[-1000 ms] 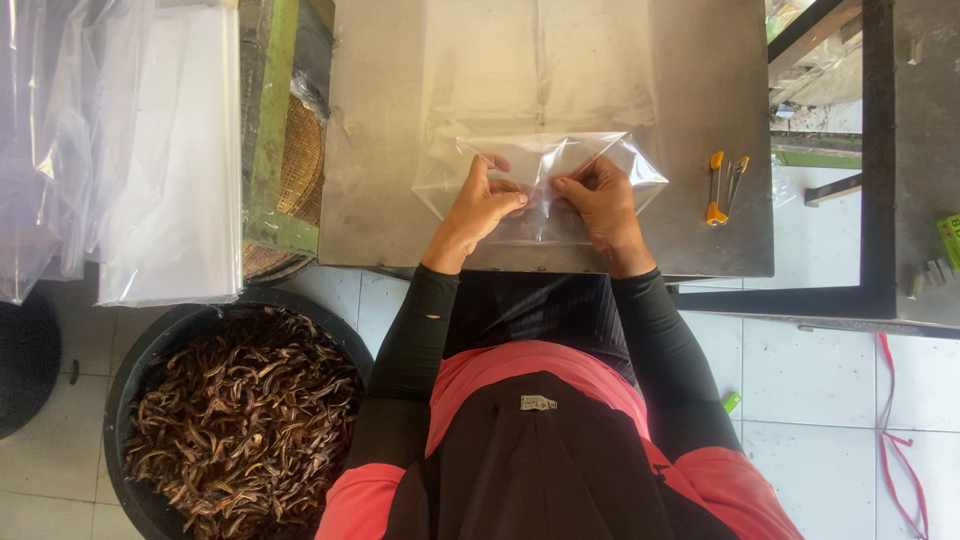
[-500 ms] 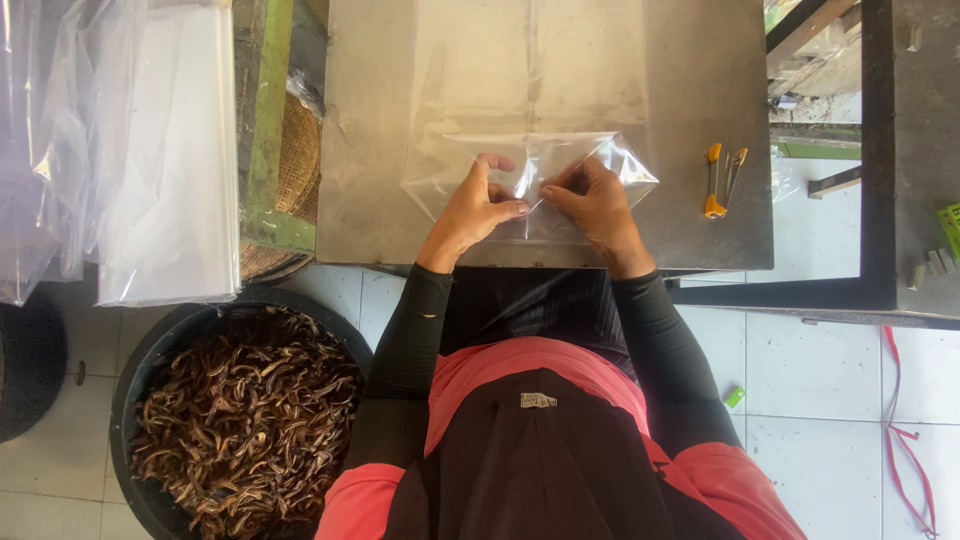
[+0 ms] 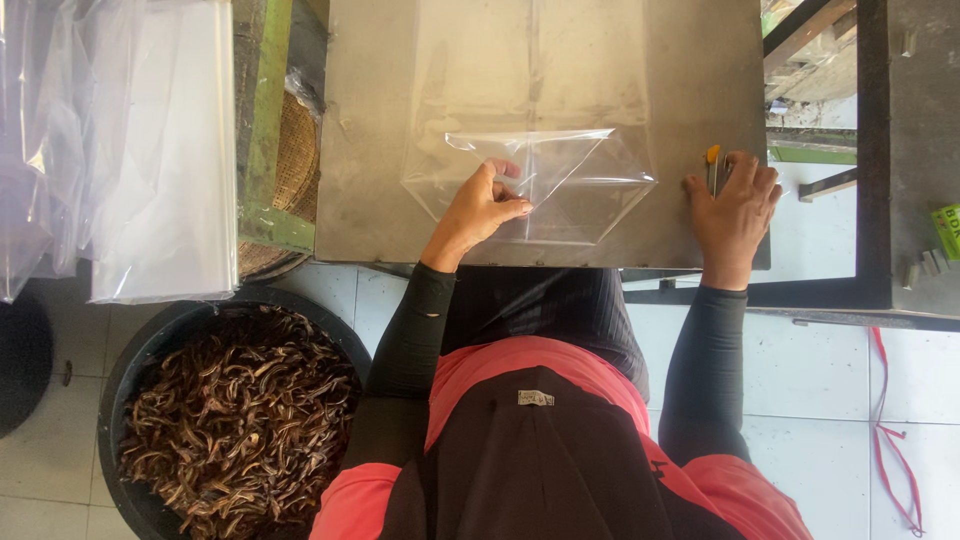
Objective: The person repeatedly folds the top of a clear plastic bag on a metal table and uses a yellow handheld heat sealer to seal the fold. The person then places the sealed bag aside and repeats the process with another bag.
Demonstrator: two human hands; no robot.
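Observation:
A clear plastic bag (image 3: 575, 190) lies flat on the steel table (image 3: 380, 120), its near end folded into a pointed flap. My left hand (image 3: 485, 205) pinches and presses that fold at the bag's left side. At the table's right edge, apart from the bag, my right hand (image 3: 735, 205) lies over a small yellow-handled tool (image 3: 712, 157). Its fingers curl on the tool, and only the yellow tip shows past them.
A black tub (image 3: 150, 350) full of dark brown dried strips stands on the tiled floor at lower left. Clear plastic sheets (image 3: 150, 150) hang at the left beside a green frame (image 3: 265, 120). A dark metal frame (image 3: 875, 150) borders the table's right.
My right hand has left the bag's fold and moved right to the yellow-handled tool. My left hand stays on the fold.

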